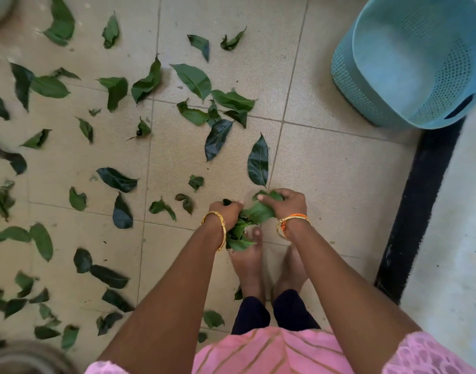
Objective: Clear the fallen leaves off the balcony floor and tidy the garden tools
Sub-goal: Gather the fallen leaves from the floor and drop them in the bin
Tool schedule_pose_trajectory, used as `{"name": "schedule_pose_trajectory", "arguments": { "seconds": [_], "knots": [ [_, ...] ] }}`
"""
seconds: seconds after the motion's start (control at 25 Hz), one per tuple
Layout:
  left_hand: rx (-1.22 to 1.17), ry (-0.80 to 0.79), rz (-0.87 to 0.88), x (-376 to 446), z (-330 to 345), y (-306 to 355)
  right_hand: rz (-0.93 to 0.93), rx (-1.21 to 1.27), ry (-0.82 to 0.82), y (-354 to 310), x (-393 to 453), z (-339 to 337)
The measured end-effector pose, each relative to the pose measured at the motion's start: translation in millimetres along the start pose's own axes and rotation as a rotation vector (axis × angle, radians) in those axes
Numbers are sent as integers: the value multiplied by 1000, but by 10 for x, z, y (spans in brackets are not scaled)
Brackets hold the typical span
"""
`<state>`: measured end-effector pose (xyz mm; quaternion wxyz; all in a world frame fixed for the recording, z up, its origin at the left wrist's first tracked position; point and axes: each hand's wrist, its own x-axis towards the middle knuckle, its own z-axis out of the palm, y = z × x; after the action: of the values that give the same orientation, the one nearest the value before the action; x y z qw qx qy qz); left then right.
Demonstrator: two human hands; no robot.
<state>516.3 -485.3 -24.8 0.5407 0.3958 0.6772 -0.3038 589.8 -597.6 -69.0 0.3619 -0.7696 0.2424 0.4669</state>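
Green fallen leaves (pixel 193 76) lie scattered over the beige tiled floor (pixel 325 163), thickest at the left and middle. Low over the floor, just ahead of my bare feet, both hands hold one bunch of leaves (pixel 247 225). My left hand (pixel 226 211) grips its left side with curled fingers. Curled over the top of the bunch from the right is my right hand (pixel 286 202). A single dark leaf (pixel 257 161) lies just beyond my hands. No garden tools show in this view.
A light blue perforated plastic basket (pixel 409 60) stands at the upper right, with nothing visible inside. A black strip (pixel 417 206) runs along the floor's right edge beside a pale raised surface. A grey round object (pixel 23 359) shows at the bottom left corner.
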Motion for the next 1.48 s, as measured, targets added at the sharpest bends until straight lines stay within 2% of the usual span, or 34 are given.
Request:
{"name": "schedule_pose_trajectory", "arguments": {
  "seconds": [0.04,0.16,0.32,0.36,0.48,0.6,0.68,0.8,0.92,1.04,1.12,1.2,1.36,1.48],
  "knots": [
    [-14,-27,-4,-50,20,5,24,49,-58,-32,-81,11],
    [-62,-76,17,-200,60,49,6,-39,-124,-163,-317,69],
    [-164,98,58,-265,-79,112,-5,-175,-474,-468,-492,92],
    [-190,139,35,-240,-141,102,-20,-198,-506,-529,-497,116],
    [-238,203,-8,-148,-293,75,-237,-344,-393,-679,-385,246],
    [-289,188,-37,-82,-381,91,-621,-896,-198,-754,-14,289],
    [-325,162,-47,-8,-435,60,-713,-1213,-188,-744,219,279],
    [-388,139,-49,94,-475,-9,-770,-1422,-159,-628,367,287],
    [-418,110,-67,129,-455,-100,-835,-1460,-90,-494,382,331],
    [-454,59,-60,174,-402,-219,-927,-1495,-123,-382,384,343],
    [-485,51,-56,155,-401,-257,-909,-1433,-136,-359,369,358],
    [-523,36,-53,116,-415,-266,-797,-1289,-158,-400,316,402],
    [-529,27,-54,-110,-492,-170,-324,-699,-364,-499,-136,570],
    [-537,32,-29,-323,-588,-24,-224,-580,-405,-604,-505,661]
  ]
}}
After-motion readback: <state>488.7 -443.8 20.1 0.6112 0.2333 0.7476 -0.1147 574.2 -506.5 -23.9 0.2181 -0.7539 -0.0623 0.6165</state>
